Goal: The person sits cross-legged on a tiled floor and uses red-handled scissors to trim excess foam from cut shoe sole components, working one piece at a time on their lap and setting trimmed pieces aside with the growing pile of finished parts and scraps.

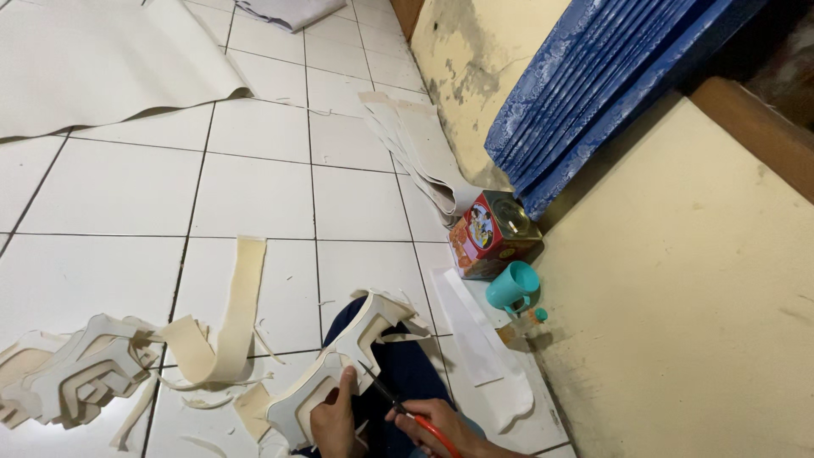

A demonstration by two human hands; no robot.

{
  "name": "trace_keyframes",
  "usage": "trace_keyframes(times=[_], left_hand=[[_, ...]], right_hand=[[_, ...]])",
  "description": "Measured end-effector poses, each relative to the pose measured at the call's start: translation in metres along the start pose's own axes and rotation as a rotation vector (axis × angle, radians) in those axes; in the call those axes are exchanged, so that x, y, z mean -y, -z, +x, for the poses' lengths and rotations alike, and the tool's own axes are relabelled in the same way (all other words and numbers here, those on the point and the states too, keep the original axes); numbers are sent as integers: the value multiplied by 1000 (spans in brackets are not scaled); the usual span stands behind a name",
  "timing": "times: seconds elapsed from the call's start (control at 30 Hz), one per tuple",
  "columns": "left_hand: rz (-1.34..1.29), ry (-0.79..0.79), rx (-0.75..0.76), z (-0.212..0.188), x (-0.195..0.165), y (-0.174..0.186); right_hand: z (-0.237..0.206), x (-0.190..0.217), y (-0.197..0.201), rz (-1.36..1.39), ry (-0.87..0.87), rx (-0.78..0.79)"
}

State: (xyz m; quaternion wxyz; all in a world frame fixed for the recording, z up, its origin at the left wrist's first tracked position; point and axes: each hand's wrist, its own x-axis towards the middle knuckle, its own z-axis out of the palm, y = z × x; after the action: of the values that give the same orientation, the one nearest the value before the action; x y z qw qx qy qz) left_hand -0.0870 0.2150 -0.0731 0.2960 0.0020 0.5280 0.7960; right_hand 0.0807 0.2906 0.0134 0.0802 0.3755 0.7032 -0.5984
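At the bottom of the head view, my left hand point(335, 422) grips a cream, curved cut-out piece of sheet material point(339, 365) lying over my dark blue trouser leg point(407, 373). Beside it, my right hand point(441, 428) holds scissors point(398, 403) with red handles. The dark blades point up and left, and their tips meet the edge of the piece close to my left thumb.
A stack of similar cut pieces point(76, 377) and a long curled strip point(229, 314) lie on the white tiled floor at left. A large cream sheet point(102, 59) lies at the back. A red tin point(492, 233), teal cup point(513, 287) and blue folded material point(593, 85) stand by the yellow wall.
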Motion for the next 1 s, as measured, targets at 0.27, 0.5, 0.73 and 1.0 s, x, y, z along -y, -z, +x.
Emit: trace_keyframes(times=[0.27,0.5,0.73,1.0], left_hand=[[94,156,6,-38,-4,-73],[-162,213,146,-53,5,-163],[-196,89,117,-51,24,-206],[-36,-150,-197,-50,21,-108]], right_hand=[[-22,-37,71,122,71,-91],[-35,-62,134,38,334,-321],[-40,-49,177,130,48,-290],[5,-61,106,118,154,96]])
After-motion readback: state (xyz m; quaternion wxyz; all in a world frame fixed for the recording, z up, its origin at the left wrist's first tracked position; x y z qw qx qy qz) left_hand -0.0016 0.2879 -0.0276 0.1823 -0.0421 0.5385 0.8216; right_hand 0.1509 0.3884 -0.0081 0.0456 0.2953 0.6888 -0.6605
